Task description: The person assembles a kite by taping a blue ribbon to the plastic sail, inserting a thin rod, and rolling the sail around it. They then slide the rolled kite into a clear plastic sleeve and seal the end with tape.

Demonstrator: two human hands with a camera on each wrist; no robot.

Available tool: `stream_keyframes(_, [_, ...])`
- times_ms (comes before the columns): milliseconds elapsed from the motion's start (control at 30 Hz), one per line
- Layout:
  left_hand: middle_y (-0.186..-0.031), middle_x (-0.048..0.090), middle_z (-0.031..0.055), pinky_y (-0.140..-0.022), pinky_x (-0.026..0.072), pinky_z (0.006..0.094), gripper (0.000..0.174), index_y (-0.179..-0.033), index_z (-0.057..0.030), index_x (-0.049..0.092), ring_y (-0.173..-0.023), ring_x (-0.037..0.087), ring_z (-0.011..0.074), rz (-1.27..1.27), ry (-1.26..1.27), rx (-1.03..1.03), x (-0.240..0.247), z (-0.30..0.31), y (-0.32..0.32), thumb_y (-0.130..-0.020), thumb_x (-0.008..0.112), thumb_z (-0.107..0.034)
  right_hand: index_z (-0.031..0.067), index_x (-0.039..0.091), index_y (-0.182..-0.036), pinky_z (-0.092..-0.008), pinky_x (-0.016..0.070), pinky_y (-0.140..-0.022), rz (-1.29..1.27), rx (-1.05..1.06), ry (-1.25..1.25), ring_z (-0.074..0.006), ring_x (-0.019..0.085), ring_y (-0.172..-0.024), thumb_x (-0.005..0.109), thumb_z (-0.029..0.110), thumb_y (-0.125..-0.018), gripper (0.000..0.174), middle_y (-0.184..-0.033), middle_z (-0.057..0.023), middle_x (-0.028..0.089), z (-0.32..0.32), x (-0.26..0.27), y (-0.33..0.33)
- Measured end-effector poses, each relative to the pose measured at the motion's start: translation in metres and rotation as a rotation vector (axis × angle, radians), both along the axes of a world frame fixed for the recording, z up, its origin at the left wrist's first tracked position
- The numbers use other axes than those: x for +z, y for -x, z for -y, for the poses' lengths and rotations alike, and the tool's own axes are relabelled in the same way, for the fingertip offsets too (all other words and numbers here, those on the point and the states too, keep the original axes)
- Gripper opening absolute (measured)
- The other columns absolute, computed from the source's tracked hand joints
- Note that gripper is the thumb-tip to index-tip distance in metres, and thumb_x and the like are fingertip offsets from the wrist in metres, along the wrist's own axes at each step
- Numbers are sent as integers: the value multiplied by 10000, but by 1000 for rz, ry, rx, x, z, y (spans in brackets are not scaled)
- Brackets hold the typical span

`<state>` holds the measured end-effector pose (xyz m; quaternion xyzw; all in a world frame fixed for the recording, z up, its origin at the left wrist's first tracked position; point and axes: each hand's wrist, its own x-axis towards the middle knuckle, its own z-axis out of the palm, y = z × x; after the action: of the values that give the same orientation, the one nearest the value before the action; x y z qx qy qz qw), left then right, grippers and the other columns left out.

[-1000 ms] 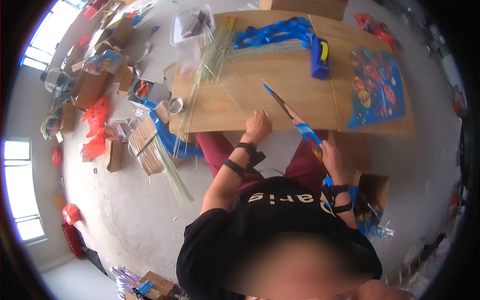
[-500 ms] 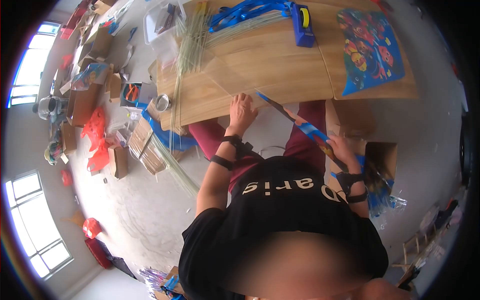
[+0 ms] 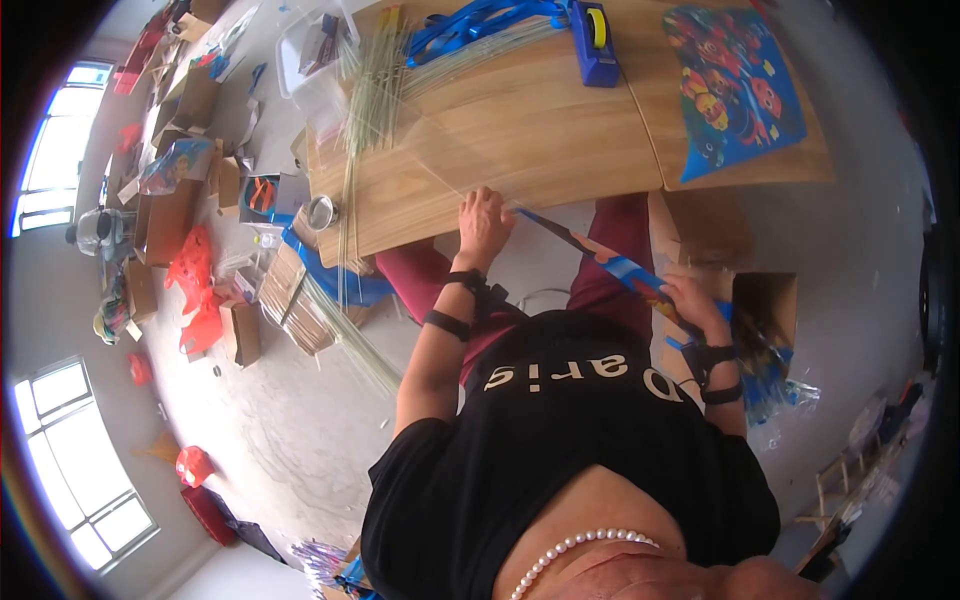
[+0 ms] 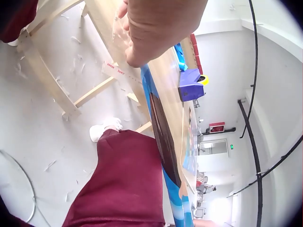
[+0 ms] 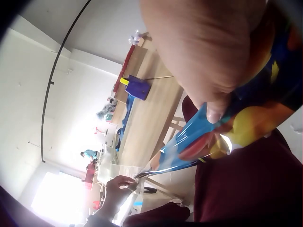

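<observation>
My right hand [image 3: 695, 302] grips one end of a glossy printed plastic sheet [image 3: 620, 268], its thumb pressed on the print in the right wrist view. The sheet is stretched narrow and slants across above my lap, blue, brown and orange. Its far tip reaches my left hand [image 3: 484, 225], which is at the table's near edge. There the left thumb and fingers pinch clear plastic film [image 5: 129, 170] beside that tip. A clear strip with red lettering [image 4: 113, 71] hangs below the left hand in the left wrist view.
On the table [image 3: 540, 140] lie thin pale sticks [image 3: 375, 100], blue ribbon [image 3: 480, 30], a blue tape dispenser [image 3: 597, 50] and a colourful printed sheet [image 3: 735, 90]. A metal cup-like container [image 3: 322, 212] sits at the left edge. Cardboard boxes [image 3: 765, 310] stand on the floor.
The printed sheet has swung down from over the table, its tip now beside my left hand. My right hand has moved a little outward. The head view has shifted.
</observation>
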<state>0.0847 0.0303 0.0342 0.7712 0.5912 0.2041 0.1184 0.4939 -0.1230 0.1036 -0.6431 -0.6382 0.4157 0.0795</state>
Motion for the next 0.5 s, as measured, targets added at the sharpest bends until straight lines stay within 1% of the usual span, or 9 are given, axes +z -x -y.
stream_keyframes(100, [-1016, 647, 115, -901, 500, 456, 208, -944, -68, 691, -1041, 616, 326, -22, -20, -6, -9, -4, 1, -770, 743, -168, 22, 677, -1061, -475, 494, -797, 16, -6, 17, -473, 636, -926, 591, 179, -998, 190, -951, -280, 662, 1, 4, -3])
stream_keyframes(233, [-986, 647, 107, -885, 508, 454, 170, -924, -72, 688, -1019, 623, 332, -48, -47, 31, -2, -1, -7, -780, 717, -159, 23, 677, -1067, -477, 493, -797, 16, 10, 34, -474, 635, -932, 594, 181, -995, 192, -948, -283, 659, 0, 11, -2])
stream_keyframes(367, [-970, 645, 106, -873, 508, 461, 164, -913, -76, 683, -1011, 624, 333, -65, -62, 25, -12, -5, -5, -789, 720, -176, 22, 675, -1070, -471, 496, -799, 25, 12, 45, -479, 630, -929, 596, 180, -994, 192, -947, -282, 661, -2, 12, -2])
stream_keyframes(433, [-969, 638, 107, -868, 503, 470, 197, -916, -77, 677, -1006, 619, 331, -9, -43, 23, -11, -6, -1, -801, 741, -224, 3, 664, -1063, -453, 498, -811, 14, 10, 46, -460, 637, -908, 585, 177, -1001, 201, -933, -277, 661, -3, 10, -3])
stream_keyframes(467, [-969, 638, 107, -868, 503, 470, 197, -916, -77, 677, -1006, 619, 331, -10, -45, 22, -8, -5, -2, -801, 741, -224, 3, 664, -1063, -453, 498, -811, 13, 9, 44, -460, 637, -908, 585, 177, -1001, 201, -933, -277, 661, -2, 11, -4])
stream_keyframes(500, [-992, 635, 106, -873, 495, 471, 221, -922, -76, 676, -1021, 610, 331, 17, -30, 43, -6, -3, -3, -805, 756, -246, -6, 656, -1058, -445, 496, -819, -21, -14, 51, -445, 638, -897, 578, 180, -1006, 208, -931, -273, 658, 0, 12, -5])
